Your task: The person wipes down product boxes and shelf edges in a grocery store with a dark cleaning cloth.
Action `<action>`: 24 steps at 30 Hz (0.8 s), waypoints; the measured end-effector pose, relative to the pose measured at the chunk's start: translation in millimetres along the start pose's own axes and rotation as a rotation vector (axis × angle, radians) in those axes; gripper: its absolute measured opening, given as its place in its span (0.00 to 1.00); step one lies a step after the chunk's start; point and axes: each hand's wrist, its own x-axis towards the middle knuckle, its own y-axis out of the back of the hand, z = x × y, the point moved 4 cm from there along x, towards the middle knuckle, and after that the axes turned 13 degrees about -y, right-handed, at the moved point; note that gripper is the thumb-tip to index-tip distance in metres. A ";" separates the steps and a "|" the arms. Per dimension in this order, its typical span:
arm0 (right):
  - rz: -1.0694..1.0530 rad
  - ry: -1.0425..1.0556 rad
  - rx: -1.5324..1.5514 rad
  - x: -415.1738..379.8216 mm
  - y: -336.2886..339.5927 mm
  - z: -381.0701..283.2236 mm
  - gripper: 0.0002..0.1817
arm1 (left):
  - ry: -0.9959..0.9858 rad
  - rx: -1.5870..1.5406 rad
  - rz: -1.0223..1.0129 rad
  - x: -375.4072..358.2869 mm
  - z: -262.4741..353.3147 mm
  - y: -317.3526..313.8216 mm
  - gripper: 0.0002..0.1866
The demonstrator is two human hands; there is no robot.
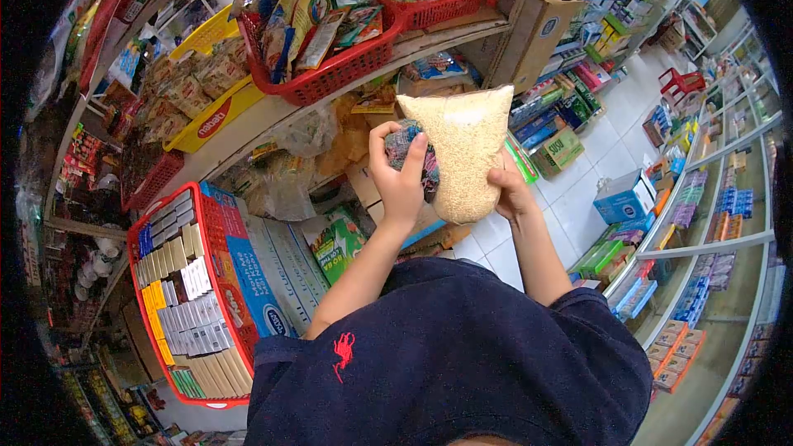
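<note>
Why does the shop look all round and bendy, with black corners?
In the head view, a very wide lens bends the shelves into curves and leaves black corners. The middle is sharp: the bag of pale grains, the left hand with a dark cloth, and the right hand. The light is even; glare whitens the top right.

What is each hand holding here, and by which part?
The right hand grips the clear bag of pale grains at its lower right edge. The left hand presses a dark patterned cloth against the bag's left side.
</note>
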 end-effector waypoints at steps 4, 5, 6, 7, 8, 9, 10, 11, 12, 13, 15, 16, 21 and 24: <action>-0.006 0.050 0.037 1.0 -3.7 4.0 0.45 | -0.088 0.071 -0.043 15.3 5.8 -0.6 0.14; 0.004 0.022 -0.005 0.5 -5.2 5.5 0.46 | -0.103 0.080 -0.033 22.4 8.0 0.8 0.14; 0.005 0.022 -0.004 -0.8 -7.0 7.0 0.46 | -0.119 0.089 -0.025 29.6 8.3 3.1 0.14; 0.001 0.020 -0.018 -2.3 -9.6 8.7 0.45 | -0.134 0.153 -0.017 36.9 6.6 7.2 0.15; -0.003 0.018 -0.031 -3.5 -12.0 10.2 0.45 | -0.134 0.155 -0.017 43.4 3.1 9.9 0.15; -0.002 0.009 -0.041 -4.5 -13.8 11.4 0.45 | -0.154 0.210 -0.028 48.9 0.3 12.0 0.15; -0.001 0.007 -0.039 -5.0 -14.0 12.8 0.45 | -0.173 0.265 -0.039 52.3 -0.1 12.9 0.15; 0.013 0.011 -0.053 -5.2 -13.5 13.9 0.45 | -0.172 0.274 -0.049 54.2 0.7 12.9 0.15; 0.027 0.015 -0.066 -5.7 -12.9 14.7 0.44 | -0.170 0.274 -0.050 55.7 -1.2 14.0 0.15; 0.028 0.014 -0.064 -6.5 -13.9 14.0 0.44 | -0.230 0.334 -0.094 57.2 -1.7 13.8 0.14; 0.033 0.034 -0.087 -8.1 -16.6 9.1 0.44 | -0.288 0.393 -0.137 57.4 -0.4 12.4 0.13; 0.033 0.033 -0.087 -7.8 -16.0 9.1 0.44 | -0.319 0.426 -0.143 57.4 2.3 11.1 0.13; 0.031 0.049 -0.054 -9.0 -14.7 8.0 0.43 | -0.331 0.429 -0.154 55.2 12.3 5.6 0.13; 0.035 0.069 -0.039 -7.5 -11.7 10.2 0.42 | -0.361 0.441 -0.173 51.6 22.2 1.1 0.12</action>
